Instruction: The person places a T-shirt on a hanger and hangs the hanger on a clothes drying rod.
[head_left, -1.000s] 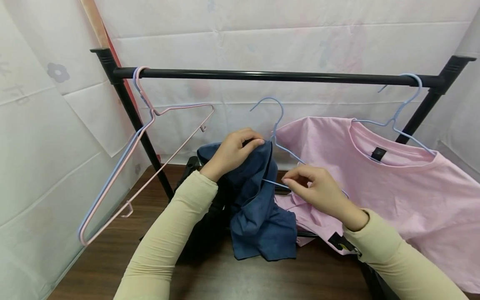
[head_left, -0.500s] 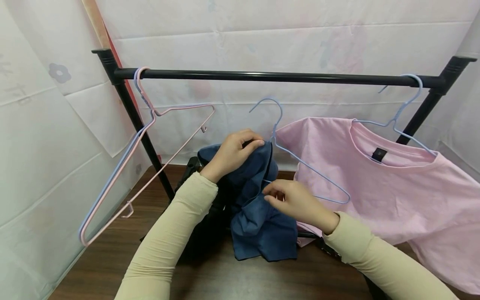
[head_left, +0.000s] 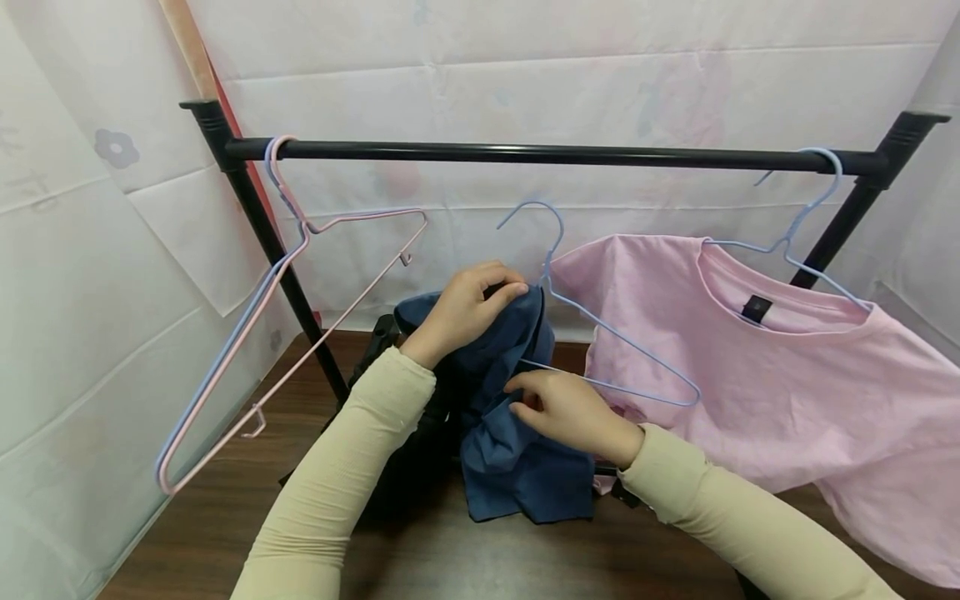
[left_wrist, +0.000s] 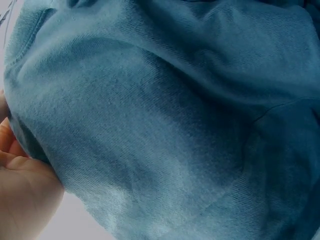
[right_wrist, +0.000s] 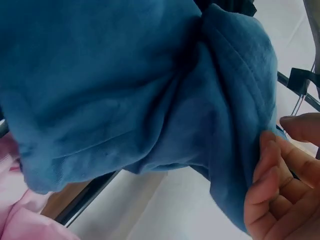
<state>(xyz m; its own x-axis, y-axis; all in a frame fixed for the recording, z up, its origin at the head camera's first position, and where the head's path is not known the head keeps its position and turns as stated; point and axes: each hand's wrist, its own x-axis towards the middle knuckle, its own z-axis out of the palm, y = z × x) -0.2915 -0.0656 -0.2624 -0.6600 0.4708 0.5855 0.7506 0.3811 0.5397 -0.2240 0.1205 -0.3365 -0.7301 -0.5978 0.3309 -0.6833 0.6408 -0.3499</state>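
Observation:
A dark blue garment point(head_left: 495, 442) drapes in folds at the centre of the head view. My left hand point(head_left: 474, 304) pinches its upper edge between thumb and fingers. A light blue wire hanger point(head_left: 622, 337) stands with its hook up and free of the bar, its left part hidden inside the garment. My right hand point(head_left: 566, 408) is just below the hanger's bottom wire. In the right wrist view, the fingers point(right_wrist: 267, 162) touch the edge of the blue cloth point(right_wrist: 240, 90), with the thumb held apart. Blue cloth point(left_wrist: 150, 125) fills most of the left wrist view.
A black rack bar point(head_left: 487, 152) crosses the back. Pink and blue hangers point(head_left: 300, 229) hang at its left end. At the right, a pink T-shirt point(head_left: 720, 367) hangs on another blue hanger point(head_left: 806, 217). Black cloth point(head_left: 420, 467) lies behind my left forearm, above the brown tabletop point(head_left: 540, 558).
My right hand has moved left and down, from the hanger's bottom wire to the blue garment's edge. My left hand keeps its pinch, and the hanger has hardly moved.

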